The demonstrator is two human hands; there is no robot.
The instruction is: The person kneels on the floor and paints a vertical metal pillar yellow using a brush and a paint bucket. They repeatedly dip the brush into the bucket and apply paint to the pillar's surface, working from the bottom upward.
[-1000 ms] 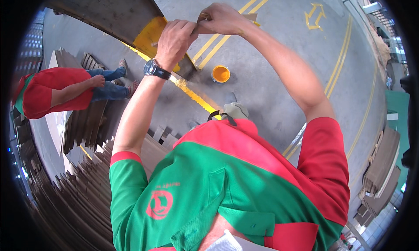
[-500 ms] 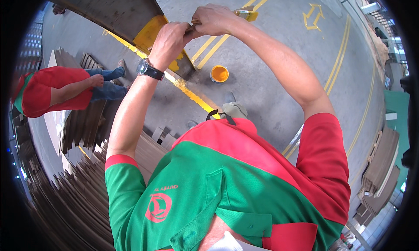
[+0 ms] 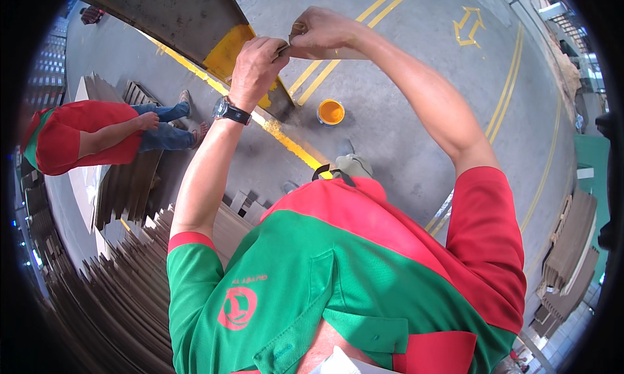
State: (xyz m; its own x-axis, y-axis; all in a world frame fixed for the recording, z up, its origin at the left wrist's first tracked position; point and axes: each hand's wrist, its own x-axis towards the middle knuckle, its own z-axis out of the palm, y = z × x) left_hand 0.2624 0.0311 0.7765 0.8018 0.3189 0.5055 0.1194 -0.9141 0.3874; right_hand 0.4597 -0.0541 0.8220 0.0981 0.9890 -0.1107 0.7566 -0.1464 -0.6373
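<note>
Both my hands are raised close together beside a dark steel beam [image 3: 175,23], which has a yellow-painted part [image 3: 227,49] near its lower end. My left hand [image 3: 253,68], with a watch on its wrist, is closed, its fingertips pinching the end of a flat brown strip [image 3: 325,53]. Cardboard or tape, I cannot tell which. Along the underside of my right hand [image 3: 328,32] runs the same strip; the fingers there are curled in on it. No paintbrush shows now. Below the hands, a bucket [image 3: 320,115] of yellow paint stands on the floor.
A person [image 3: 97,136] in a red top stands at the left beside stacked brown sheets [image 3: 123,185]. More sheets [image 3: 123,289] fill the lower left, and another stack [image 3: 569,244] is at the right. A yellow line [image 3: 286,143] runs past the bucket.
The paintbrush that stuck out beyond my right hand is out of sight. The brown strip now shows below that hand. My left hand has shifted slightly right and down.
</note>
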